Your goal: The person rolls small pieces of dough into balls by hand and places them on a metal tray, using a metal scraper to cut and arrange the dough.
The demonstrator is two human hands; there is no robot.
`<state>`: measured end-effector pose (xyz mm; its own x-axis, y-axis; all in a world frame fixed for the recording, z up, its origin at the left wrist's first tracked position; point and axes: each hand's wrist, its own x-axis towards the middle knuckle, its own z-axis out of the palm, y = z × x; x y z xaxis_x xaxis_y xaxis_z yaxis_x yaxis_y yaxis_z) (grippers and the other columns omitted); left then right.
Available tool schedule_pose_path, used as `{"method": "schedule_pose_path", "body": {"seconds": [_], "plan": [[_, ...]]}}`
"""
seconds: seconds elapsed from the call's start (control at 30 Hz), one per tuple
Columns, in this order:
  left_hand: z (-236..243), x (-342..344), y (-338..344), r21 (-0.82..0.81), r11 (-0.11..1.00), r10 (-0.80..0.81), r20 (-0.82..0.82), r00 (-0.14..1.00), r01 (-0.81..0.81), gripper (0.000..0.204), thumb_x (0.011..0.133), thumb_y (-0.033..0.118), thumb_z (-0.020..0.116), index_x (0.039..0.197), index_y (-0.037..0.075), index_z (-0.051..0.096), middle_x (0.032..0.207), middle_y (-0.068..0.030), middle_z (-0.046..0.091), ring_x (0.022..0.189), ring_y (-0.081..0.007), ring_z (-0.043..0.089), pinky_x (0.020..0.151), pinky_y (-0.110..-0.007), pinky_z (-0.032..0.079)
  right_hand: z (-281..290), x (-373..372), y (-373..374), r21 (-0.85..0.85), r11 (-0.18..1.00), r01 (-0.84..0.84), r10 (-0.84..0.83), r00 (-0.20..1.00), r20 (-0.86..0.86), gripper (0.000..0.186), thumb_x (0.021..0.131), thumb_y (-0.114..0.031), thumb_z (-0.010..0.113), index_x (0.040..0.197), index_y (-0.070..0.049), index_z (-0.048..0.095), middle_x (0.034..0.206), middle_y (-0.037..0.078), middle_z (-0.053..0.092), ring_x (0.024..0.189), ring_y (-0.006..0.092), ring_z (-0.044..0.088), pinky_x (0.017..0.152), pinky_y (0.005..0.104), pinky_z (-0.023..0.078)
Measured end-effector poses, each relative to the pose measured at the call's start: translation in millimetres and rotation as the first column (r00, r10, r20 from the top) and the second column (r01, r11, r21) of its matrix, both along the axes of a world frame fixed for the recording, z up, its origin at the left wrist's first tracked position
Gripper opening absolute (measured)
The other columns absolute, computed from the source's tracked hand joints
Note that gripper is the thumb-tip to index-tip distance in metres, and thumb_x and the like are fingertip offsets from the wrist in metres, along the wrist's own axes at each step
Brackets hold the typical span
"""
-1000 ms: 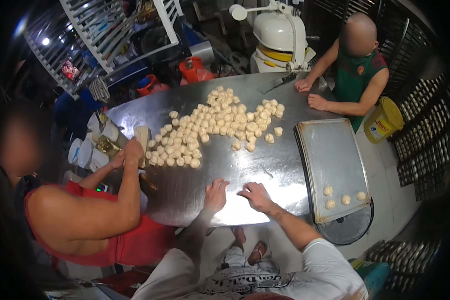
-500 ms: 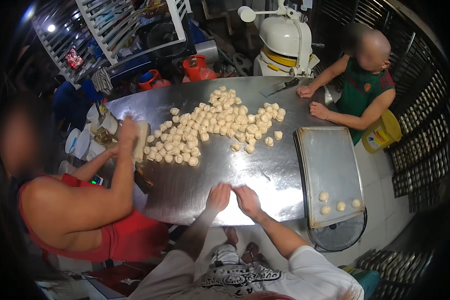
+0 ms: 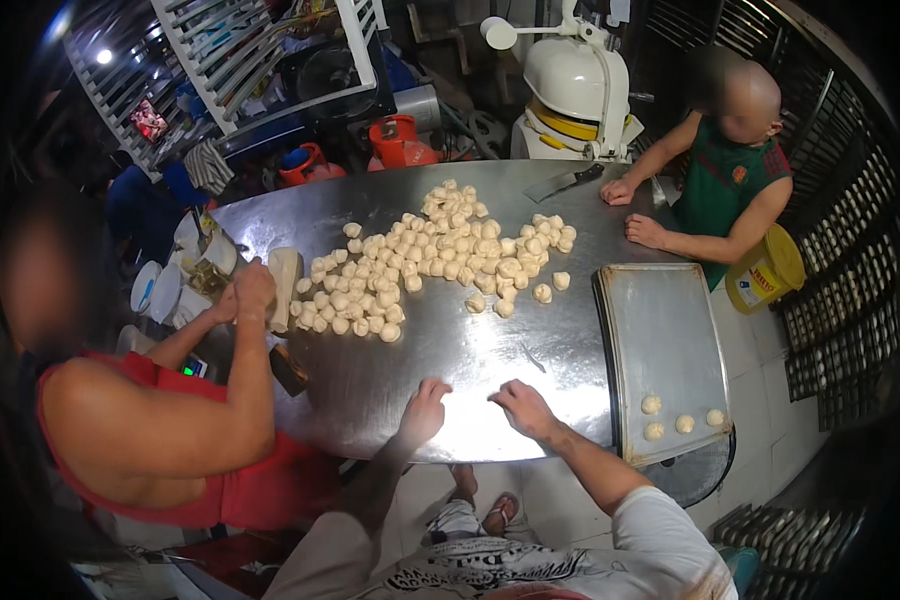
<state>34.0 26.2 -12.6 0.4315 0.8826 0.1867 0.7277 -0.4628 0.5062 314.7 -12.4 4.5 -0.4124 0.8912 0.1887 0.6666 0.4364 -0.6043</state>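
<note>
Bright steel gleams under your left grip point(image 3: 424, 412) and your right grip point(image 3: 527, 410), the two apart, fingers loosely spread and half bent over the near side of the surface point(image 3: 575, 350). Straight ahead of them, there's the big heap of pale dough balls point(image 3: 440, 250), sprawling across the middle! Over to your right, a metal tray point(image 3: 660, 330) carries four small dough rounds point(image 3: 684, 424) at its near end. On your left, a red-clad co-worker point(image 3: 160, 430) works hands-together beside a pale block point(image 3: 285, 285); across, a cleaver point(image 3: 550, 187) lies near a green-topped co-worker point(image 3: 730, 195).
</note>
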Motion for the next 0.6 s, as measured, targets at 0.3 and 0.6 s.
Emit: {"method": "schedule_pose_path", "body": {"seconds": [0.3,0.6], "plan": [[-12,-23,-35,0.018,0.995,-0.098,0.135,0.986,0.096,0.024,0.093,0.002,0.060,0.112,0.011,0.072,0.112,-0.0158,0.068,0.104,-0.0406,0.069,0.092,-0.052,0.056,2,-5,-18,0.057,0.993,0.106,-0.094,0.977,-0.191,0.034,0.095,0.000,0.070,0.126,-0.015,0.074,0.110,0.017,0.068,0.097,0.0377,0.070,0.086,0.0481,0.059],[-16,-9,-36,-0.049,0.997,-0.045,0.252,0.967,0.059,0.025,0.087,-0.005,0.060,0.104,0.009,0.073,0.123,-0.0099,0.069,0.111,-0.0345,0.069,0.097,-0.047,0.052,-10,-31,-21,0.067,0.984,0.163,-0.129,0.923,-0.363,0.037,0.093,0.005,0.061,0.129,-0.004,0.068,0.111,0.020,0.066,0.107,0.0383,0.063,0.096,0.0465,0.053]]}}
